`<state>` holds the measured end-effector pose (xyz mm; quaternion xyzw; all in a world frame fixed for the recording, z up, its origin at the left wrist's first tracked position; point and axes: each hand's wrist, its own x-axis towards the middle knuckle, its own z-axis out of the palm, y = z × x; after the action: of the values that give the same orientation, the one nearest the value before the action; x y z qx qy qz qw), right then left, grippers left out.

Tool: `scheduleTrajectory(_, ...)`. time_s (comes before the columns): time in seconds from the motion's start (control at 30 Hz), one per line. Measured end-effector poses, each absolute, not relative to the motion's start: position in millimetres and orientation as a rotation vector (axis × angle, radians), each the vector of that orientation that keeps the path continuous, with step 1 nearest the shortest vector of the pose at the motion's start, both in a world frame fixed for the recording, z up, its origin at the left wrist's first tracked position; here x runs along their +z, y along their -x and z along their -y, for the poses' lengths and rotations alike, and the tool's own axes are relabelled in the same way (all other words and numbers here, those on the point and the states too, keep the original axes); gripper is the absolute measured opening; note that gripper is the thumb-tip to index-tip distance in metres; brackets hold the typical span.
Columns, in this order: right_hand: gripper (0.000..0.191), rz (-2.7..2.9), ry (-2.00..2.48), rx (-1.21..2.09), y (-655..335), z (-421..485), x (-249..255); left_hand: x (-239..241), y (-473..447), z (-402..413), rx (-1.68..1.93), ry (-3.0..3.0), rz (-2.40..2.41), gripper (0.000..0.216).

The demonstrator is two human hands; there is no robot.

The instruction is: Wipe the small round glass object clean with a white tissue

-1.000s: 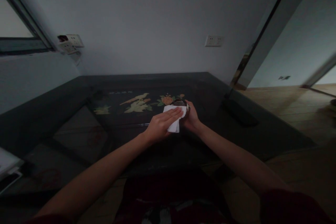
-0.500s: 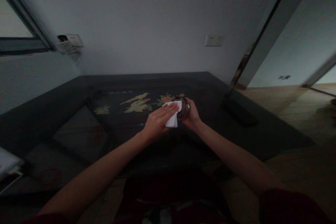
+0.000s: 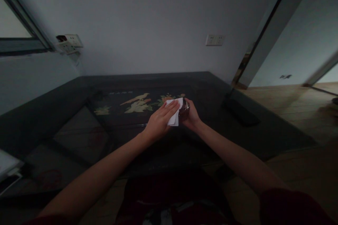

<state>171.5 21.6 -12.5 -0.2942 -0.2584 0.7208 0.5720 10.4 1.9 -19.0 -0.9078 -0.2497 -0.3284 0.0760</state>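
My left hand has its fingers laid over a folded white tissue, holding it against a dark brown, shiny round glass. My right hand is wrapped round the far right side of that glass. The glass is tilted above the dark table, and the tissue and fingers hide much of it. Its exact kind is hard to make out in the dim light.
A bird-and-flower picture decorates the tabletop beyond my hands. A long dark object lies on the table at the right. A white object is at the left edge. Wall sockets are above the table.
The glass has turned slightly in my right hand, so its rim shows less. The tissue has shifted a little upward with my left hand.
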Motion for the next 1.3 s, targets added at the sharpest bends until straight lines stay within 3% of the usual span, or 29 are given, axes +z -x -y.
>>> scheduleTrajectory(0.33,0.035,0.554,0.744,1.67,-177.2,-26.8,-20.9,-21.1,-11.9,2.2,-0.994,2.728,0.543,0.06)
scheduleTrajectory(0.57,0.028,0.591,0.734,1.698,-166.1,-20.7,-21.3,-23.5,-13.1,-7.7,-0.903,2.742,0.799,0.066)
scheduleTrajectory(0.97,0.047,0.625,0.76,1.723,-179.2,-21.5,-11.3,-25.9,-5.2,-11.4,-1.023,2.699,0.795,0.053)
scheduleTrajectory(1.3,0.035,0.682,0.802,1.692,-166.9,-18.6,-22.6,-25.4,-9.3,-11.3,-1.136,2.816,0.712,0.058)
